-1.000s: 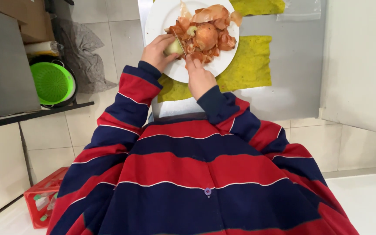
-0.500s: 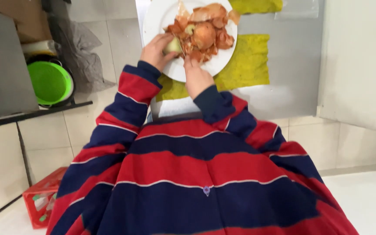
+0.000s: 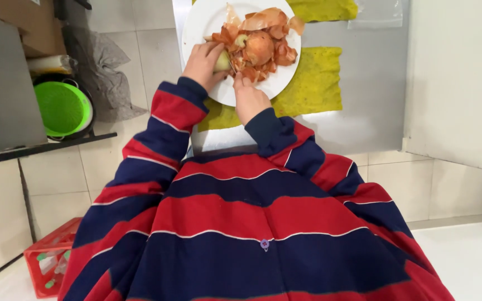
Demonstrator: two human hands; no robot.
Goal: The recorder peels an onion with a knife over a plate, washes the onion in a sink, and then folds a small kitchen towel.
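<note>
A white plate [image 3: 205, 22] on a grey counter holds a heap of orange-brown onion skins [image 3: 271, 25] and a whole unpeeled onion [image 3: 259, 48]. My left hand [image 3: 202, 62] is curled around a pale peeled onion [image 3: 222, 61] at the plate's near-left rim. My right hand [image 3: 247, 99] sits just beside it, fingertips pinched at the onion; a thin dark thing shows between them, too small to tell what it is. Both arms wear red and navy striped sleeves.
A yellow cloth [image 3: 313, 83] lies under the plate, another [image 3: 324, 8] further back. A clear plastic bag [image 3: 377, 12] lies on the grey counter [image 3: 372, 106]. To the left are a green colander [image 3: 62, 107] in a pot, crumpled grey paper [image 3: 104, 72], and a red crate [image 3: 48, 262] on the floor.
The view has shifted slightly. Both hands stay at the plate's near rim, working on the pale onion with small finger movements.
</note>
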